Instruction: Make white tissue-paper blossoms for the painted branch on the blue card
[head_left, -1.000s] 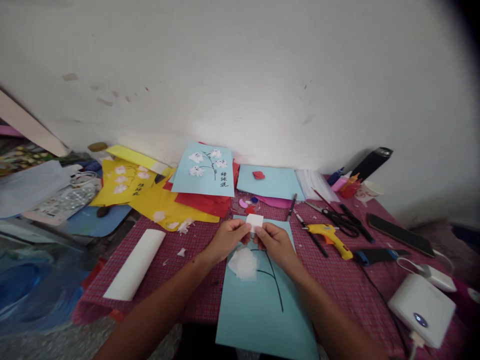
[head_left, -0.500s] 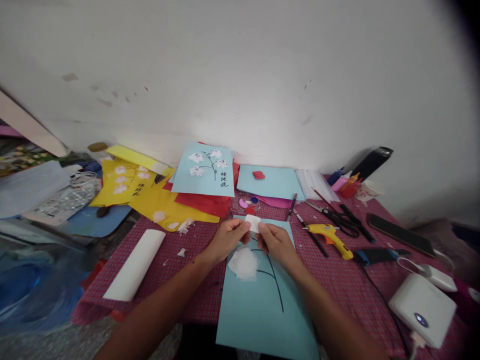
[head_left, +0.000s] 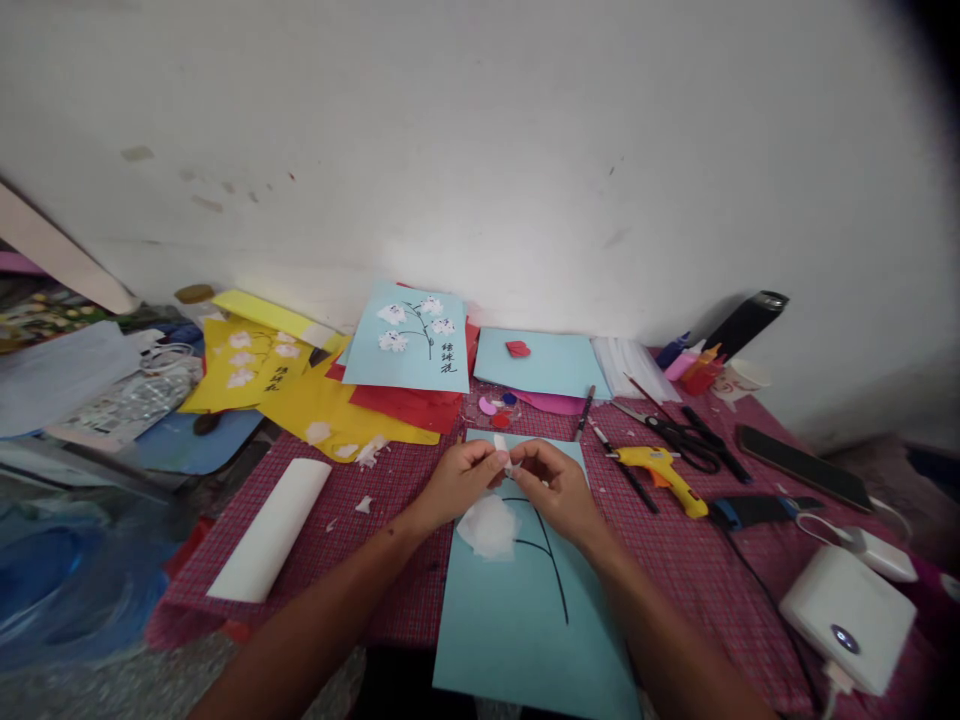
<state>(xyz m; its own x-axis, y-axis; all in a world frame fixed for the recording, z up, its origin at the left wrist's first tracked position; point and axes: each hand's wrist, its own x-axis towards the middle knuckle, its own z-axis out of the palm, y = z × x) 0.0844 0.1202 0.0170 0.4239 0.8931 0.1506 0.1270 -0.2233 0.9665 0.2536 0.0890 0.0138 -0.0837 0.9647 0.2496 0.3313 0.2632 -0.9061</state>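
Observation:
Between the fingertips of both hands is a small piece of white tissue paper (head_left: 500, 442), narrow and partly covered by the fingers. My left hand (head_left: 466, 476) pinches it from the left, my right hand (head_left: 553, 486) from the right. Both hover over the upper part of a light blue sheet (head_left: 517, 630). On that sheet lies a white tissue paper flower (head_left: 488, 527), just below my hands, beside a curved black drawn stem (head_left: 555, 575). The upper end of the stem is hidden by my hands.
A finished flower picture (head_left: 409, 335) leans at the back. Right of the sheet lie a yellow glue gun (head_left: 660, 475), scissors (head_left: 679, 440) and a white power box (head_left: 847, 620). A white paper roll (head_left: 270, 530) lies left. Yellow sheets (head_left: 330, 400) carry tissue scraps.
The white tissue piece was spread flat and squarish; now it is narrower and folded or bunched between my fingers. My right fingers have curled closer to the left ones.

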